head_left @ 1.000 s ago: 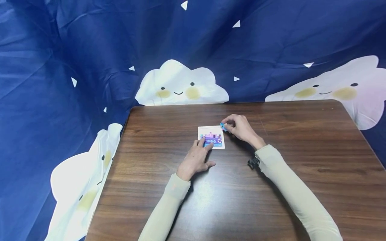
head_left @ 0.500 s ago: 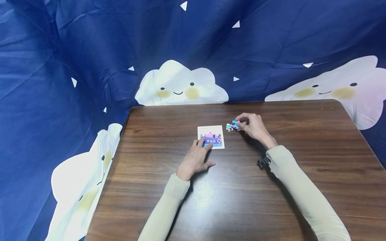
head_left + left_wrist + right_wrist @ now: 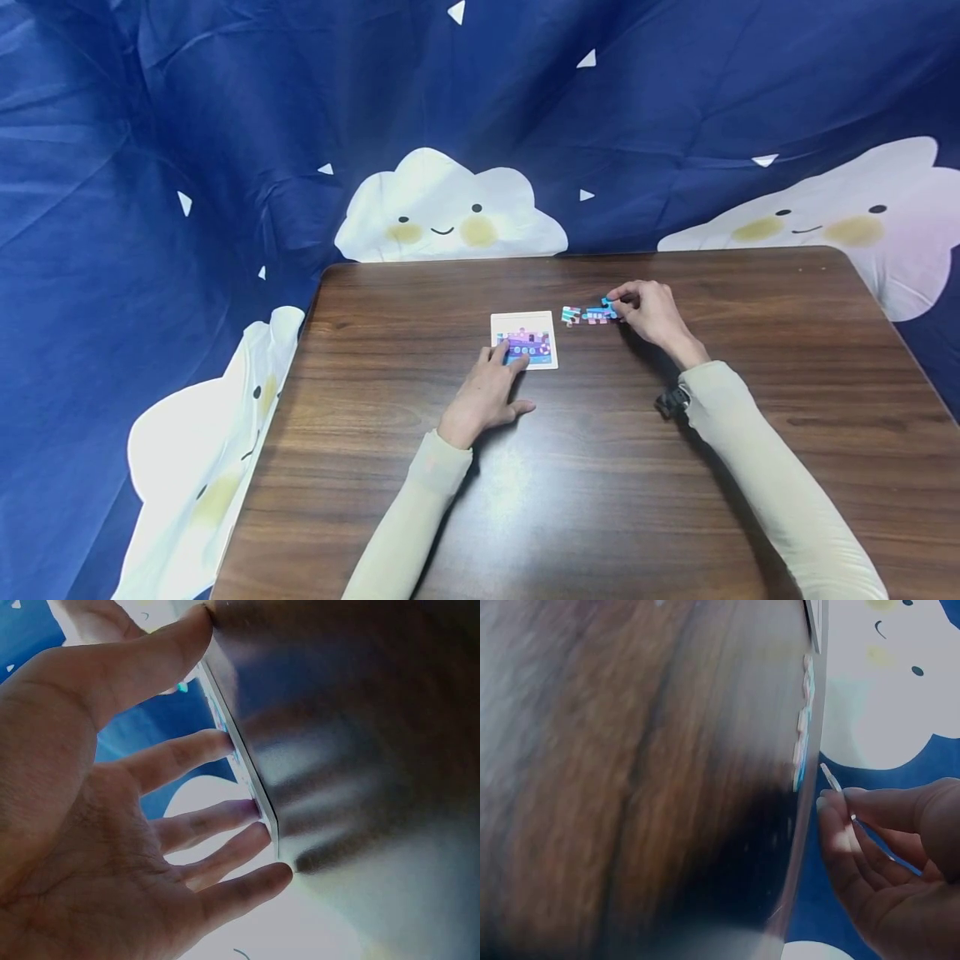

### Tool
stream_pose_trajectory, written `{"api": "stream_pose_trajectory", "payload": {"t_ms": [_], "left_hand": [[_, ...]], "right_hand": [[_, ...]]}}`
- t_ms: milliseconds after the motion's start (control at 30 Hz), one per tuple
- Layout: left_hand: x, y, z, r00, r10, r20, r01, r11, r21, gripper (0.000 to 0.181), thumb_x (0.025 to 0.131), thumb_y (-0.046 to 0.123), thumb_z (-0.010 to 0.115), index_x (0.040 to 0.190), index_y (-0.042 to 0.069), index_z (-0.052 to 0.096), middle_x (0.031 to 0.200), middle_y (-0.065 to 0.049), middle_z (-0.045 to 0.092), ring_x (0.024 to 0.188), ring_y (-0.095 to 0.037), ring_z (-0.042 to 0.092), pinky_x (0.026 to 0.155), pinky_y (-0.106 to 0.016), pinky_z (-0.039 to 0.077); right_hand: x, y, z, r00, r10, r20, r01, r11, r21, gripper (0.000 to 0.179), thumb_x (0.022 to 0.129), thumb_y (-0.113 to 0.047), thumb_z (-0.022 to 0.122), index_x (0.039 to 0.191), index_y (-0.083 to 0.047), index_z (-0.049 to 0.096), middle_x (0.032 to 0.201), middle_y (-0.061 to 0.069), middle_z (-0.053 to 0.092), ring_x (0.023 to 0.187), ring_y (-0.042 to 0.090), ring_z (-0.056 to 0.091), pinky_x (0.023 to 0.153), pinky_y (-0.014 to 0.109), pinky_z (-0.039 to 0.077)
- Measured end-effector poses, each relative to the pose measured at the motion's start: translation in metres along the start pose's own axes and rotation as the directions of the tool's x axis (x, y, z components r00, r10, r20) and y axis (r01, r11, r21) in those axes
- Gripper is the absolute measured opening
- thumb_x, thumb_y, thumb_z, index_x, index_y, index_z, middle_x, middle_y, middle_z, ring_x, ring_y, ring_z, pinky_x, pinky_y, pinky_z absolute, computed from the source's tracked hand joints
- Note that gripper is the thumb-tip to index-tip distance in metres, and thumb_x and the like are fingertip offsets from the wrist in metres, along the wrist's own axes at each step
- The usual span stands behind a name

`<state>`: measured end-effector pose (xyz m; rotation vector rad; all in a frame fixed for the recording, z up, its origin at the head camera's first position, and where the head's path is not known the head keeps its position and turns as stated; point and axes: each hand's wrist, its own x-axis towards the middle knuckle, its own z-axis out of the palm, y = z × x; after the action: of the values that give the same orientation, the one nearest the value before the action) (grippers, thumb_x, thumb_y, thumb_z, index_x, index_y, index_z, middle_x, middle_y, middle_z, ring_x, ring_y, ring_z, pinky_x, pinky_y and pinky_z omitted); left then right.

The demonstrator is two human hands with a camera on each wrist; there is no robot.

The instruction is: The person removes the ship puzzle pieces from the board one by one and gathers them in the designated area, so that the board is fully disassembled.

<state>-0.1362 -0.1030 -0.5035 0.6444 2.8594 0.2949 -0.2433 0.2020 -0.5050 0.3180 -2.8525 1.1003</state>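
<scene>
A small white-framed puzzle board [image 3: 522, 317] with a purple and pink ship picture lies on the table. My left hand [image 3: 483, 396] rests its fingertips on the board's lower left part, thumb spread out to the side. In the left wrist view the fingers reach straight to the board's edge [image 3: 247, 769]. My right hand [image 3: 654, 317] pinches a blue puzzle piece [image 3: 608, 305] between thumb and fingers, right of the board. The thin piece [image 3: 830, 778] shows edge-on in the right wrist view. Loose puzzle pieces [image 3: 572, 316] lie between the board and that hand.
The brown wooden table [image 3: 375, 358] extends around both arms. Behind and left of it hangs a dark blue curtain [image 3: 637, 108] with smiling white clouds. A black device [image 3: 672, 402] sits at the right wrist.
My right hand has moved right with a blue piece, away from the board's upper right corner. Loose pieces once hidden beneath it now show. The left hand has stayed still.
</scene>
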Motion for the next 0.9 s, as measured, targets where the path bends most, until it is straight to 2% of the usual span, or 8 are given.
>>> {"api": "stream_pose_trajectory", "payload": {"t_ms": [300, 433, 533, 733, 900], "left_hand": [[-0.0006, 0.0005, -0.0018, 1.0, -0.004, -0.003, 0.004, 1.0, -0.019, 0.08, 0.087, 0.052, 0.081, 0.154, 0.019, 0.052, 0.164, -0.021, 0.039, 0.136, -0.037, 0.049, 0.112, -0.049, 0.051], [-0.0008, 0.0007, -0.0021, 1.0, -0.001, 0.003, 0.001, 1.0, -0.014, 0.081, 0.088, 0.053, 0.08, 0.155, 0.02, 0.051, 0.164, -0.021, 0.038, 0.135, -0.037, 0.05, 0.112, -0.049, 0.051], [-0.0008, -0.0002, -0.001, 1.0, 0.004, 0.001, -0.004, 1.0, 0.0, 0.081, 0.088, 0.054, 0.08, 0.155, 0.02, 0.051, 0.164, -0.021, 0.039, 0.135, -0.037, 0.05, 0.112, -0.049, 0.051], [-0.0009, -0.0015, -0.0003, 1.0, 0.0, 0.001, 0.0, 1.0, -0.001, 0.081, 0.087, 0.055, 0.079, 0.155, 0.02, 0.051, 0.164, -0.02, 0.039, 0.136, -0.036, 0.049, 0.111, -0.048, 0.051], [-0.0001, -0.0019, -0.0006, 1.0, -0.007, 0.014, 0.007, 1.0, -0.002, 0.082, 0.088, 0.056, 0.079, 0.156, 0.021, 0.05, 0.165, -0.019, 0.037, 0.137, -0.036, 0.049, 0.112, -0.048, 0.051]], "right_hand": [[-0.0051, 0.0047, -0.0066, 0.995, 0.076, 0.068, -0.076, 0.997, 0.001, 0.019, 0.098, -0.001, 0.065, 0.112, 0.004, 0.075, 0.1, 0.025, 0.077, 0.062, 0.009, 0.066, 0.057, 0.02, 0.05], [-0.0064, 0.006, -0.0076, 0.994, 0.088, 0.071, -0.087, 0.996, -0.02, 0.019, 0.098, -0.002, 0.065, 0.114, 0.002, 0.075, 0.102, 0.025, 0.077, 0.061, 0.009, 0.065, 0.062, 0.022, 0.05], [-0.007, 0.0075, -0.0072, 0.994, 0.087, 0.068, -0.085, 0.996, -0.034, 0.02, 0.097, -0.003, 0.066, 0.114, 0.001, 0.076, 0.104, 0.024, 0.077, 0.064, 0.015, 0.068, 0.068, 0.028, 0.052], [-0.008, 0.0099, -0.0059, 0.997, 0.065, 0.044, -0.06, 0.994, -0.095, 0.018, 0.093, -0.007, 0.072, 0.11, -0.002, 0.077, 0.109, 0.024, 0.076, 0.094, 0.038, 0.069, 0.085, 0.054, 0.051], [-0.009, 0.0107, -0.005, 0.998, 0.051, 0.02, -0.048, 0.989, -0.139, 0.012, 0.09, -0.008, 0.076, 0.101, -0.002, 0.079, 0.113, 0.024, 0.074, 0.108, 0.047, 0.067, 0.09, 0.062, 0.05]]}}
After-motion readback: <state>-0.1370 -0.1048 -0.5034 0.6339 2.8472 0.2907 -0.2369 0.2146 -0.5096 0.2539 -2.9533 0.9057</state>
